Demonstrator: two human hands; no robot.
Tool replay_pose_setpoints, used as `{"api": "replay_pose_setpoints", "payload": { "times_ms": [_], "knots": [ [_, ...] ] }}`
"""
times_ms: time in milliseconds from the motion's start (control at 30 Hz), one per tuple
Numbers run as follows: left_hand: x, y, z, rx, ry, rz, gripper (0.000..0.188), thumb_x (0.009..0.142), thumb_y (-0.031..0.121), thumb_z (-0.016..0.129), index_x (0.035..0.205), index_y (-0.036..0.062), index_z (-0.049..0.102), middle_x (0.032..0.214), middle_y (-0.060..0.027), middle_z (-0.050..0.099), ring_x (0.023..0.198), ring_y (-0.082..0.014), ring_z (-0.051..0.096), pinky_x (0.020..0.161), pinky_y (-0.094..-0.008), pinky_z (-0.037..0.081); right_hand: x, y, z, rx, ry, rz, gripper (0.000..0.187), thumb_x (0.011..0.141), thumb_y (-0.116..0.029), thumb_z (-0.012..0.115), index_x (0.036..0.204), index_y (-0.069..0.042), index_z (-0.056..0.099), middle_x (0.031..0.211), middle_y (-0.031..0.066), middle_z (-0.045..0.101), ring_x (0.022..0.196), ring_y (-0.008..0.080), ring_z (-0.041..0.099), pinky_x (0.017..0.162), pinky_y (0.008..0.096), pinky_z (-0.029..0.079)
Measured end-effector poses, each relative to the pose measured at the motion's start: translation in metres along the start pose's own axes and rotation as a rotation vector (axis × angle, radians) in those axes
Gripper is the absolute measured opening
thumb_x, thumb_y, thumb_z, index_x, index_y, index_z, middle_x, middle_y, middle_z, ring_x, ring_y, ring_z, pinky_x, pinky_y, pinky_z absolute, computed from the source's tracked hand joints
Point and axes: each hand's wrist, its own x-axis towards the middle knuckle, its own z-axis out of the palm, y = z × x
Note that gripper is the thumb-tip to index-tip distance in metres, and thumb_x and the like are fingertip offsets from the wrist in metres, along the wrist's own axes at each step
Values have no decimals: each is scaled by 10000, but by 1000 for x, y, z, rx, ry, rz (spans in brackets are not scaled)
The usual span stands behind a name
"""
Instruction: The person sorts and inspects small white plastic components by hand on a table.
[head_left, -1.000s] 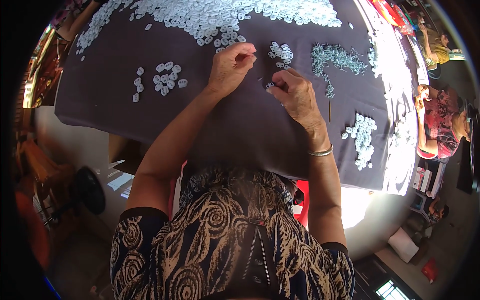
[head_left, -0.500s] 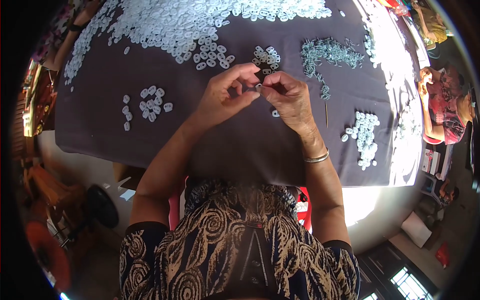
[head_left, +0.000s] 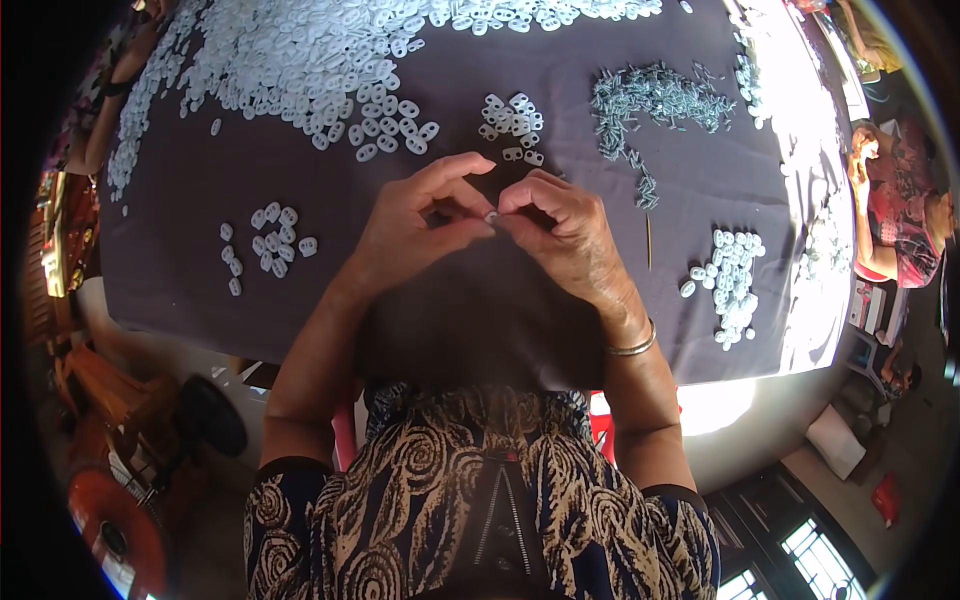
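Note:
My left hand (head_left: 418, 222) and my right hand (head_left: 562, 228) meet fingertip to fingertip above the dark cloth. Between them is a small white plastic piece (head_left: 491, 217), mostly covered by the fingers. The thumb and index finger of each hand are pinched at it. Just beyond the hands lies a small group of white oval pieces with two holes (head_left: 513, 124). To the right of that is a pile of short grey-green pins (head_left: 655, 103), with a thin brown stick (head_left: 648, 242) below it.
A large heap of white oval pieces (head_left: 290, 70) covers the far left of the cloth-covered table (head_left: 180, 290). Smaller groups lie at left (head_left: 272, 240) and right (head_left: 735, 285). Other people sit along the left and right sides; a standing fan (head_left: 210, 415) is at lower left.
Both hands have come nearer to my body. The left thumb and index finger have closed in on the white piece at the right fingertips. The whole view has shifted slightly.

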Motion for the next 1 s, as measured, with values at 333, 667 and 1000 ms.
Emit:
{"api": "replay_pose_setpoints", "payload": {
  "times_ms": [333,667,1000],
  "knots": [
    [-4,0,9,-80,163,46,432,800,-69,675,1198,9,528,862,-52,663,766,-83,626,678,-210,519,-3,-9,9,-64,116,-56,140,790,80,635,884,-17,597,778,29,575,690,100,551,608,227,444],
    [-4,-4,20,-199,193,51,379,822,-93,634,1175,6,537,894,-49,644,815,-82,615,708,-210,521,-7,-5,11,13,151,2,53,835,46,564,855,-3,566,767,25,546,671,87,506,625,225,426],
    [-4,-5,13,-207,80,-12,366,841,-56,605,1191,21,531,900,-35,629,830,-64,606,720,-200,500,-4,-3,1,-63,4,-90,71,820,48,596,863,-5,578,786,36,549,701,111,502,642,243,424]
  ]
}}
